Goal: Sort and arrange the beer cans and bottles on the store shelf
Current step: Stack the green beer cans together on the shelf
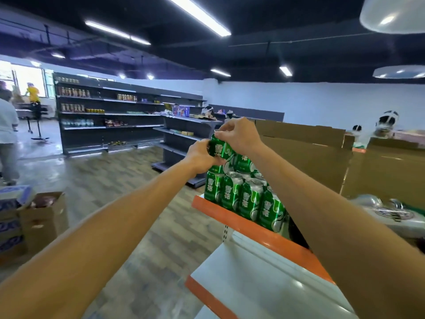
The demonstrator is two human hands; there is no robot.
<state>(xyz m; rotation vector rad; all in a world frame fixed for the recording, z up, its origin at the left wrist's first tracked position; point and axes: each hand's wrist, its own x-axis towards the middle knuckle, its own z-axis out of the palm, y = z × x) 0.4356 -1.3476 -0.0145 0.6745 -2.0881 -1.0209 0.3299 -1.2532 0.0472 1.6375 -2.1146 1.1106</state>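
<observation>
Green beer cans [243, 199] stand in a row along the front of an orange-edged shelf [232, 217], with more cans stacked on top of them. At the top of the stack, a single green can [218, 147] is held by both hands. My left hand [199, 157] grips its lower left side. My right hand [236, 135] pinches its top rim with curled fingers. Silver cans or bottles [386, 212] lie blurred on the shelf at the right.
Brown cardboard sheets [310, 153] stand behind the cans. Dark store shelves [110, 113] with a few goods line the back. Open cartons [41, 217] sit on the wooden floor at left. A person [8, 139] stands at the far left, others further back.
</observation>
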